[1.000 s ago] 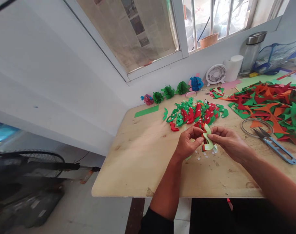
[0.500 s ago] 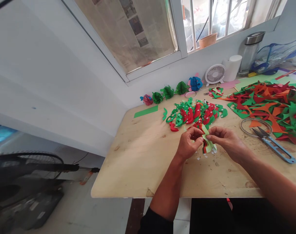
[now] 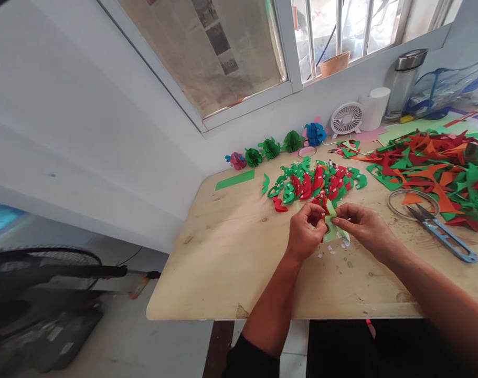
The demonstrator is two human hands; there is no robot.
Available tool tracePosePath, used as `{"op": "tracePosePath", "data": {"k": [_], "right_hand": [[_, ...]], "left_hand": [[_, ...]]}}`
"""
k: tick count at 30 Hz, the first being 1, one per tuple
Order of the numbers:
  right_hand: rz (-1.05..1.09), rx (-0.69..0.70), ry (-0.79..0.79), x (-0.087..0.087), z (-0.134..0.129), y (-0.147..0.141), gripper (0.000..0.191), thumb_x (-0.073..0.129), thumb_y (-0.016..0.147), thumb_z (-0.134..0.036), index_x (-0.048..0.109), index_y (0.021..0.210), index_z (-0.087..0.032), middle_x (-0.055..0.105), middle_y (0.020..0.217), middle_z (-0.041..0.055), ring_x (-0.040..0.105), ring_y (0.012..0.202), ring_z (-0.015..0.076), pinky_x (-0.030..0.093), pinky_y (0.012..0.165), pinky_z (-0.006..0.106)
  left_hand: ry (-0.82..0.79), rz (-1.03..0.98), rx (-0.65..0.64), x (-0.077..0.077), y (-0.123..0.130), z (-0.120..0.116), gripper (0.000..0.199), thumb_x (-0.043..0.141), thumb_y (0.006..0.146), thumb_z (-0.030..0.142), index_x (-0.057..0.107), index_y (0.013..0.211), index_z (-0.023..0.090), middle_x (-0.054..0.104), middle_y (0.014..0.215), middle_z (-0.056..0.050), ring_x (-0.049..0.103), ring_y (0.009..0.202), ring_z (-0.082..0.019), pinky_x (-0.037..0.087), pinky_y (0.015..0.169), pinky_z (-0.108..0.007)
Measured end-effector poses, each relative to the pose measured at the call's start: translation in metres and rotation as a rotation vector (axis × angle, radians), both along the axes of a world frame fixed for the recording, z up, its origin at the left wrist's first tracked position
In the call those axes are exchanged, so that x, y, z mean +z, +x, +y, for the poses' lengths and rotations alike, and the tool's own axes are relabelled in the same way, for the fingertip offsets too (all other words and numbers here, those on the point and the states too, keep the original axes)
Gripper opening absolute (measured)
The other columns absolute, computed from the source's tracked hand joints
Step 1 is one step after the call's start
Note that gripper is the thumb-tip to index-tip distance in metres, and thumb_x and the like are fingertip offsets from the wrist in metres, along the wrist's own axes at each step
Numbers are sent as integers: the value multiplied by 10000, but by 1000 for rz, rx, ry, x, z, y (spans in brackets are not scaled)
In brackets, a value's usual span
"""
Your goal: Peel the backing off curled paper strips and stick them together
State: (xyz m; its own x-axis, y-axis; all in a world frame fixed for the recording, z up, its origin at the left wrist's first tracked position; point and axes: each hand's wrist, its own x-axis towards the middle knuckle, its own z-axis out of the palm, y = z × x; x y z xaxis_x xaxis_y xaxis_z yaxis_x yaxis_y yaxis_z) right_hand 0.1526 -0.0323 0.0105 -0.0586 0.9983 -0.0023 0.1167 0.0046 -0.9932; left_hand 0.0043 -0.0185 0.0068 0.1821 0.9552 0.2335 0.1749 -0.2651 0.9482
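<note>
Between my hands is a small bundle of cut paper pieces [image 3: 330, 227], light green on the side facing me, with some red and orange at its upper edge. My left hand [image 3: 307, 231] pinches its left side, and my right hand [image 3: 359, 223] pinches its right side between thumb and fingers. Small white paper bits [image 3: 330, 248] lie on the table just under the bundle. Right beyond my hands spreads a pile of curved green and red paper cut-outs [image 3: 306, 185], several with little white squares on them.
Blue-handled snips [image 3: 445, 235] and a metal ring [image 3: 392, 207] lie to the right, beside a heap of paper scraps [image 3: 439, 168]. Folded paper figures [image 3: 271, 149], a small white fan [image 3: 347, 119] and a glass bottle [image 3: 404, 84] line the wall. A green strip [image 3: 234, 180] lies left.
The bundle has turned slightly in my fingers; its red and black layered edge, visible before, is now mostly hidden. More white bits show beneath it.
</note>
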Motion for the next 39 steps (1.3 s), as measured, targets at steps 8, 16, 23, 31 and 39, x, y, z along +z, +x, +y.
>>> {"op": "tracePosePath", "data": {"k": [8,16,23,31,39], "right_hand": [[-263,-74,192,-3,-2,-1,185,540,784,-361,574,699,-200,521,557,-23,461,506,120,377,467,241],[-513,-34,297,-5,-5,-4,163,503,806,-315,562,707,-200,591,597,-14,483,528,122,395,535,247],[-566,-98,339,-4,-6,-3,154,478,773,-257,567,662,-199,558,536,-25,468,472,110,369,498,226],[-475,-46,276,-5,-4,-2,191,461,795,-289,550,654,-197,544,547,-22,465,506,120,374,502,231],[-474,-22,272,-4,-4,-2,181,455,791,-284,559,672,-195,538,555,-23,466,505,118,375,506,234]], "left_hand": [[322,307,179,-4,2,-3,193,509,718,82,547,877,185,613,803,-13,565,686,-116,484,676,-243],[478,449,158,-10,5,-6,203,490,780,112,538,962,187,638,881,-46,597,787,-160,501,732,-291],[410,398,135,-9,6,-6,163,503,790,137,543,939,189,644,875,-43,604,765,-150,507,724,-285],[253,258,118,-5,6,-6,163,550,744,143,554,901,184,644,844,-25,584,669,-117,503,659,-250],[213,212,144,-6,6,-6,105,533,763,144,570,856,175,647,812,-30,591,671,-120,500,661,-248]]}}
